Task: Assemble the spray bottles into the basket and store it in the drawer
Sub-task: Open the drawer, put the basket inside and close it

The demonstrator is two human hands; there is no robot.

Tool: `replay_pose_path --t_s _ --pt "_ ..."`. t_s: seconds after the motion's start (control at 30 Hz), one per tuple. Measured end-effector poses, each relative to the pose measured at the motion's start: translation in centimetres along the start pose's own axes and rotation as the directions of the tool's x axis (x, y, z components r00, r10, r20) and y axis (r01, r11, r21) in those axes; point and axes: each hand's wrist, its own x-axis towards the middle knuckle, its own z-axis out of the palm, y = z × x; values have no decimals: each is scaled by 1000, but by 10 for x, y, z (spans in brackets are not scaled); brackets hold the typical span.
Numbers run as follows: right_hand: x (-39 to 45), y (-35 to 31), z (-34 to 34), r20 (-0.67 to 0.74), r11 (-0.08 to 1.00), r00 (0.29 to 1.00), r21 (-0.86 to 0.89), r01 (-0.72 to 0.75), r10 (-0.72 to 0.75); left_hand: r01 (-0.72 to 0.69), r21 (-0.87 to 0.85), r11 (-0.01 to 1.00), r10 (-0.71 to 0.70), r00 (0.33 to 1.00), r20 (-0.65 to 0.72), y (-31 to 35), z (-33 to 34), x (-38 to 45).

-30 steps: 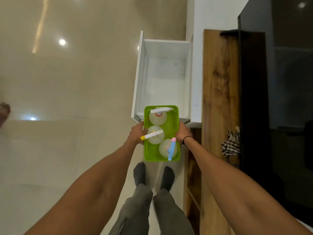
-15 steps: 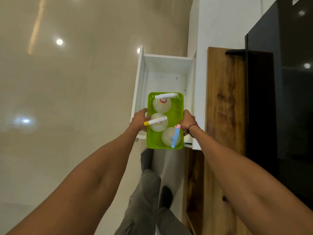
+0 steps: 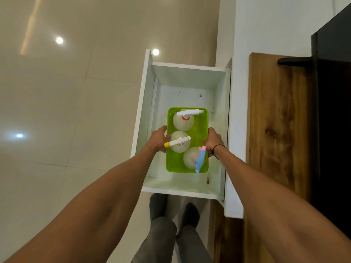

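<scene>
A green plastic basket (image 3: 203, 128) sits low inside the open white drawer (image 3: 146, 103). It holds three clear spray bottles: one with a white and red head (image 3: 187, 115) at the far end, one with a yellow-tipped white head (image 3: 177, 142) in the middle, and one with a blue and pink head (image 3: 199, 158) nearest me. My left hand (image 3: 158, 138) grips the basket's left rim. On the right rim sits my right hand (image 3: 213, 140), gripping it. I cannot tell whether the basket touches the drawer floor.
A wooden cabinet top (image 3: 277, 130) runs along the drawer's right, with a black panel (image 3: 334, 111) beyond it. Glossy beige floor tiles (image 3: 66, 111) spread to the left. My legs and socked feet (image 3: 171, 215) stand just below the drawer's front edge.
Both hands carried the basket forward from in front of the drawer, over its near edge, and down inside it. The view has moved closer to the drawer.
</scene>
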Motion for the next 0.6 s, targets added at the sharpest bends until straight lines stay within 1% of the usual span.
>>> replay_pose_path --t_s 0.13,0.27,0.43,0.6 --pt "41 9 22 19 999 1000 38 -11 11 9 23 1000 -8 1000 -18 -17 12 41" --pt "69 16 40 26 998 1000 62 1 -2 68 -21 997 -69 997 -40 -32 21 71" --pt "90 21 57 15 996 1000 87 -3 1 96 -71 993 -99 994 -49 -47 30 92" --pt "102 23 68 31 987 999 161 -26 21 112 -105 988 -116 992 -39 -59 35 105"
